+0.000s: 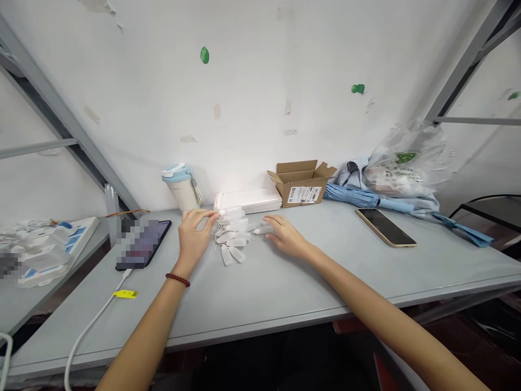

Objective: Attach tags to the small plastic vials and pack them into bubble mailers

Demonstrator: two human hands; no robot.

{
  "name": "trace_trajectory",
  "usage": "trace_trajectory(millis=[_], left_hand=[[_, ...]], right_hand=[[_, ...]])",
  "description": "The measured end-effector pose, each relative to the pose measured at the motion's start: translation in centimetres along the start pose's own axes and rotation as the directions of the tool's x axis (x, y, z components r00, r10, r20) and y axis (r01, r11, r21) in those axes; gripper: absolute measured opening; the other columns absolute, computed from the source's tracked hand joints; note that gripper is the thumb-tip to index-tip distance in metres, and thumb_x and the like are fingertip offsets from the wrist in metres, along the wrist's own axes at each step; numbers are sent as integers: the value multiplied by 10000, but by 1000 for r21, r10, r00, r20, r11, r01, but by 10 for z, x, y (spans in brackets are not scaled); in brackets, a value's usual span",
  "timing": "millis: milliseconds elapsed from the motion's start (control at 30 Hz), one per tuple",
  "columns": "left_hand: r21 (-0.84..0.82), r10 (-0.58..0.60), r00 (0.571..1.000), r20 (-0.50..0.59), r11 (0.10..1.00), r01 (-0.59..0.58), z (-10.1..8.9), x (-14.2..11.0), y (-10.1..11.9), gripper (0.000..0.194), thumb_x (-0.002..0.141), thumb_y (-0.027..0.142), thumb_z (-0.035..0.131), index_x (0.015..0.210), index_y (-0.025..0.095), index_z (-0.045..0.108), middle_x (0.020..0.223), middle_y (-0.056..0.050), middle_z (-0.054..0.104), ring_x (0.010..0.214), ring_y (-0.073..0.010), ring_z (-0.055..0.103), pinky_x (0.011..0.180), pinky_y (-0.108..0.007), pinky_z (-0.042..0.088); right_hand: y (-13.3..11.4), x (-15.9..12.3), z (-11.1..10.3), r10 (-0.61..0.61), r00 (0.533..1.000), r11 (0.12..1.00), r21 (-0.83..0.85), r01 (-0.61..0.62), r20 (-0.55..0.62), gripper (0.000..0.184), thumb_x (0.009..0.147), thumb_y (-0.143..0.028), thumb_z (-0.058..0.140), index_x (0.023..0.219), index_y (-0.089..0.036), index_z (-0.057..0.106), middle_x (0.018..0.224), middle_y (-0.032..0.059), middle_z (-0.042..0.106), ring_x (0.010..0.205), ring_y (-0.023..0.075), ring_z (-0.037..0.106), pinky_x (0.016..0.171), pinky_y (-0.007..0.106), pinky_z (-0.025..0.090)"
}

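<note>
One heap of translucent white tags [234, 237] between left hand [195, 231] and right hand [287, 236], on a grey table [317, 290].

Head view: at the far left edge of the heap, left thumb and forefinger pinched together on the end of the uppermost tag [233, 212]; beaded bracelet [178, 279] around the left wrist. At the right edge, right thumb and fingers parted, either side of one tag's end; contact impossible to tell. Just behind the heap, a low stack of flat white packs [252, 201], between a blue-lidded tumbler [182, 191] and an open cardboard carton [303, 191]. Farther left, a phone [151, 243] on a white cable [94, 325]; well to the right, a gold-edged phone [386, 228] and blue umbrella [350, 194].
</note>
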State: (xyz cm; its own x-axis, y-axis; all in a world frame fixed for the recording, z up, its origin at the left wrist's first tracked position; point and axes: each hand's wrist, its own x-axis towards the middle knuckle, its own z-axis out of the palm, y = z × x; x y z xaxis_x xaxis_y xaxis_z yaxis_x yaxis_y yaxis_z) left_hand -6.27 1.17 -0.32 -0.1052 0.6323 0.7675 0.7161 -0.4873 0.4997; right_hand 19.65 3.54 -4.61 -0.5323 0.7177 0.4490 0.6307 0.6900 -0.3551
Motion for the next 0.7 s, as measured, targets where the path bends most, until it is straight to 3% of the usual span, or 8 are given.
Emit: trace_trajectory(millis=[100,267,367,467,567,633,700], left_hand=[[32,28,999,43,999,-29,4,-2,2,167,828,320,568,902,222,682,843,-29,658,877,-196,547,858,-345,398],[53,97,994,40,994,-99,6,-5,8,170,860,266,521,917,213,672,875,-43,662,881,-201,550,860,-351,405],[66,167,985,49,983,-170,8,-7,10,171,862,235,513,930,204,667,844,-46,657,861,-202,536,835,-353,417],[70,238,969,75,968,-243,13,-12,14,167,861,207,509,931,200,660,820,-44,652,836,-199,524,810,-358,427],[41,293,949,117,953,-299,19,-18,20,160,861,197,510,940,203,650,829,-43,650,844,-200,521,806,-363,434],[-1,324,934,148,945,-328,23,-21,25,154,861,205,519,956,201,641,830,-43,646,847,-198,519,806,-361,438],[-49,335,923,187,942,-332,26,-24,30,160,864,222,528,984,197,629,832,-41,643,845,-195,524,810,-360,439]], right_hand=[[-5,-1,2,22,993,999,-46,-17,116,434,880,-226,502,1306,-189,427,1336,148,475,1236,278,410,930,468,391],[-9,1,6,89,977,992,-108,-69,194,259,885,-181,485,1127,-146,571,1103,139,615,1039,259,536,855,412,403],[-6,3,1,97,986,995,-50,-91,137,225,877,-154,461,1052,-123,599,1029,148,631,971,244,558,823,375,409],[-3,4,-13,180,983,967,186,-173,-20,200,878,-216,451,989,-143,600,976,122,651,886,206,571,795,336,416],[-9,5,-29,384,921,769,573,-282,-62,223,875,-353,452,924,-173,575,781,40,641,693,145,541,682,283,421],[-16,5,-36,426,905,596,752,-280,-1,247,853,-408,478,859,-175,559,676,5,594,614,118,493,624,258,402],[-23,5,-36,415,907,490,822,-290,73,262,822,-434,522,818,-174,552,616,-15,556,575,102,462,586,244,378]])
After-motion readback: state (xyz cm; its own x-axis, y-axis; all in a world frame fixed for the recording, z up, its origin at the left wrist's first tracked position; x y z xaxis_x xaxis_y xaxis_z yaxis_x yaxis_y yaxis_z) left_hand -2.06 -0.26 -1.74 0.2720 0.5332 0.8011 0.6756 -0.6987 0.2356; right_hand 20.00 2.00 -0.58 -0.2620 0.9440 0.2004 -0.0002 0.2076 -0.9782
